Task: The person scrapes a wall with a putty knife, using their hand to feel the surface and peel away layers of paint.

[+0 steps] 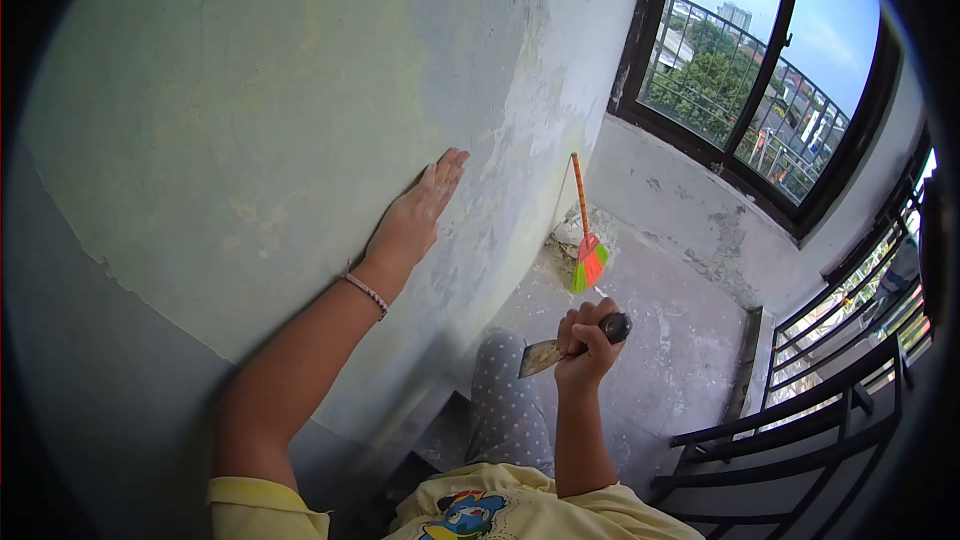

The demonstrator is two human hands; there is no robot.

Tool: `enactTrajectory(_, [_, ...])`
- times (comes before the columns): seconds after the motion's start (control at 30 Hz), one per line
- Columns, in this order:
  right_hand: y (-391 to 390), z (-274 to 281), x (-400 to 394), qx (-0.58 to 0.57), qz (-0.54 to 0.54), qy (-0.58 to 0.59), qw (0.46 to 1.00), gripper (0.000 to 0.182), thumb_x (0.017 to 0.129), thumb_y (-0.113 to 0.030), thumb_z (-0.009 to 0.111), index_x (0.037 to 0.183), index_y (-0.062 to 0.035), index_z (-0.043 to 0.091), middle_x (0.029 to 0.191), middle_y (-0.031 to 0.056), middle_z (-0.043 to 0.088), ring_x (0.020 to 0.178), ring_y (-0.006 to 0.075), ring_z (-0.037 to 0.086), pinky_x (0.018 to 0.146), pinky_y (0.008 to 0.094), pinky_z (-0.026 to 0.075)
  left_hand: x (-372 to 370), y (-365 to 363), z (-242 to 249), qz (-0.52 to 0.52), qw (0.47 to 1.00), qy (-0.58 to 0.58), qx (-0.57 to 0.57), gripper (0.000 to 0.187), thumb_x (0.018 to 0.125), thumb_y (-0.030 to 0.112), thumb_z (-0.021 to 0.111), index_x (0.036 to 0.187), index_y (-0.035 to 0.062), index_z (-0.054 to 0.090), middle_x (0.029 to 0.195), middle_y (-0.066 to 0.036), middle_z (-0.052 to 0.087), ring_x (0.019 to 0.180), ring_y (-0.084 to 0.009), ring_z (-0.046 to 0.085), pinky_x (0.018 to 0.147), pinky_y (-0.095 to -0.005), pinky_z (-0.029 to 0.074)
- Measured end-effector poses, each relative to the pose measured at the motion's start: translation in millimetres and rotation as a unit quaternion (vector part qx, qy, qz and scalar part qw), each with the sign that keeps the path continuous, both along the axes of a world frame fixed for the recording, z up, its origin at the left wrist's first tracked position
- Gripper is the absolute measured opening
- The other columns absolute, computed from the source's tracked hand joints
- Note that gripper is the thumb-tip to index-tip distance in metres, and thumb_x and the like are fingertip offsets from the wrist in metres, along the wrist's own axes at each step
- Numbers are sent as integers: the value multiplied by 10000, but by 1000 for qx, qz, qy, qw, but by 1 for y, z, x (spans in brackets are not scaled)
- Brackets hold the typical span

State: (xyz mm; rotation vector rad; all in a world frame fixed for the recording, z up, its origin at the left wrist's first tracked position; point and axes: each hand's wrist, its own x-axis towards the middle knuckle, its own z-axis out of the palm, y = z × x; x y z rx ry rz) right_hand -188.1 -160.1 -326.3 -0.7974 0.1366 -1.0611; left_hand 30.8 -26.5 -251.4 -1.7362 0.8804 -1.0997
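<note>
Watching from afar, I judge the step to be scraping the wall [300,90]; the next move calls for setting the scraper [541,358] against it. That scraper is out from the wall, clenched in my right hand [586,342], forearm forward. My left hand [408,225], grasping nothing, lies flat against the wall.

The head-worn camera faces forward and down, covering the left hand [408,222] and right hand [587,348] at close range, with the window [766,50] farther off, upper right.
</note>
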Motion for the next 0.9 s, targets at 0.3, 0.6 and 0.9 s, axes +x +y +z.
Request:
enactTrajectory(0.3, [-36,-10,-93,-180,-166,80,966,216,726,-159,601,697,-61,411,492,8,362,344,71,281,344,223,252,-6,-1,-118,33,997,36,54,822,949,539,428,1592,104,158,1675,-80,61,1541,-281,34,1227,-439,15])
enactTrajectory(0.6, [-13,-2,-138,-114,-120,123,978,196,749,-153,621,713,-64,450,530,-4,392,384,70,336,376,220,258,12,-19,-5,14,999,-10,-48,780,988,518,400,1590,88,152,1674,-67,79,1540,-270,53,1225,-407,73])
enactTrajectory(0.9, [10,20,-214,-132,-173,392,894,134,794,-106,603,736,-84,484,547,-44,384,394,48,314,376,223,244,10,18,-124,3,1000,-27,5,689,1019,350,340,1575,1,131,1671,-116,86,1540,-283,73,1218,-432,33])
